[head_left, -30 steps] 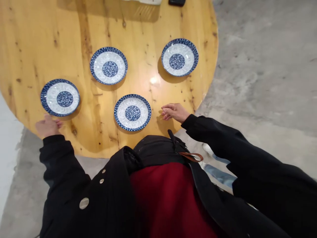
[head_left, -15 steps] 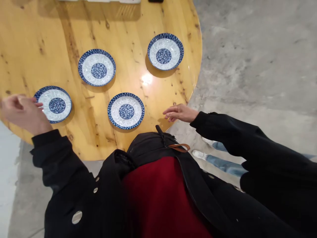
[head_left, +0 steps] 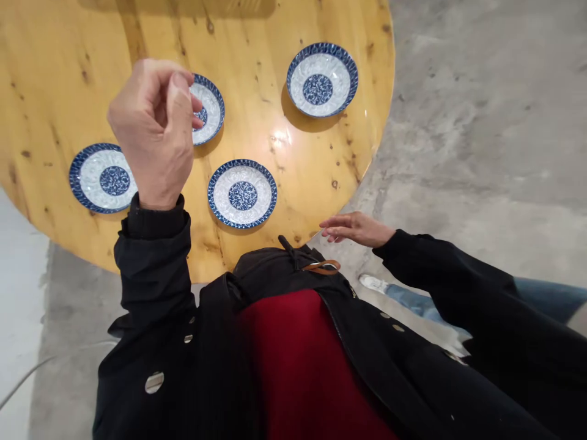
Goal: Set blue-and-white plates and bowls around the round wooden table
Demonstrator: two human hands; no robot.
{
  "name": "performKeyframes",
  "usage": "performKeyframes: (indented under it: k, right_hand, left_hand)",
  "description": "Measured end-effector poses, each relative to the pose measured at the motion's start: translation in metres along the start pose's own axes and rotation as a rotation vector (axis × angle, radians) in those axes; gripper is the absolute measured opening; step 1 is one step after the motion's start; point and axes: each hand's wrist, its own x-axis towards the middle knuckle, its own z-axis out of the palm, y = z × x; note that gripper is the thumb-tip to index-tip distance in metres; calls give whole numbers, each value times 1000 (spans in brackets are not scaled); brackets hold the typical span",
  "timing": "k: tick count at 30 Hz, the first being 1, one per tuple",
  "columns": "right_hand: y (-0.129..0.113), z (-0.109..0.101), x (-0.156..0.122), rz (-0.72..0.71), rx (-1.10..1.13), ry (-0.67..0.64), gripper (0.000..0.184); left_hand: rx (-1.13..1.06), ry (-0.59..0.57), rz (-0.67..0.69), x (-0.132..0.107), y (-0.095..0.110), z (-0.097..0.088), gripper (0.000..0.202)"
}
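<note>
My left hand [head_left: 156,131] is raised over the table, its fingers curled in and the thumb laid along them. No object shows in it. Behind it, a blue-and-white plate [head_left: 211,113] is partly hidden. To its lower left lies another plate of the same pattern [head_left: 89,177], its right edge covered by the hand and cuff. A nearer plate [head_left: 242,214] rests close to the table's front edge, and one more plate [head_left: 337,91] lies at the far right. Just off the table's rim hovers my right hand [head_left: 360,228], fingers loosely stretched out, touching nothing.
The round wooden table [head_left: 257,122] has a curved edge on the right, above a grey concrete floor [head_left: 477,134]. A black bag [head_left: 261,269] with a brown loop is at my waist. Another person's jeans and white shoe [head_left: 373,283] show at lower right.
My left hand has moved right and up, from over the left plate to in front of the upper-left plate. My right hand has shifted slightly right, off the table. The view has shifted a little.
</note>
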Motion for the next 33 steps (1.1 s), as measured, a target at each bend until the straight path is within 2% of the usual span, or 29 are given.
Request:
performKeyframes:
  k: [3, 6, 8, 10, 12, 14, 18, 22, 25, 27, 30, 33]
  right_hand:
    - [-5, -4, 6, -16, -47, -82, 46]
    - [-12, -11, 4, -30, -159, -230, 44]
    - [-14, -14, -5, -18, -228, -319, 47]
    - [-15, -14, -17, 10, -269, -392, 52]
    - [-16, -13, -30, 33, -283, -450, 56]
    - [-19, -10, -42, 43, -282, -475, 58]
    - [-23, -8, -61, 28, -251, -435, 55]
    - [-19, -8, -72, 47, -195, -437, 50]
    - [-9, -6, -75, 63, -175, -406, 51]
    - [-1, -4, -75, 36, -151, -308, 54]
    - [8, -2, -71, -48, -89, -84, 58]
    - [10, -1, -67, -107, -38, 72, 60]
  left_hand:
    - [-35, -7, 6, -10, -2, -2, 27]
    - [-23, -88, -69, -24, -1, 3, 26]
    - [-44, -191, -97, -34, 1, 14, 24]
    - [-95, -344, -70, -45, 2, 30, 23]
    - [-156, -513, 16, -55, 3, 51, 24]
    - [-197, -629, 130, -61, 6, 71, 25]
    - [-190, -736, 270, -64, 16, 100, 29]
    - [-164, -833, 299, -69, 25, 113, 32]
    - [-151, -942, 305, -82, 32, 121, 34]
    - [-144, -992, 318, -92, 38, 125, 34]
    - [-146, -1038, 332, -100, 48, 130, 32]
    - [-166, -984, 258, -97, 48, 129, 31]
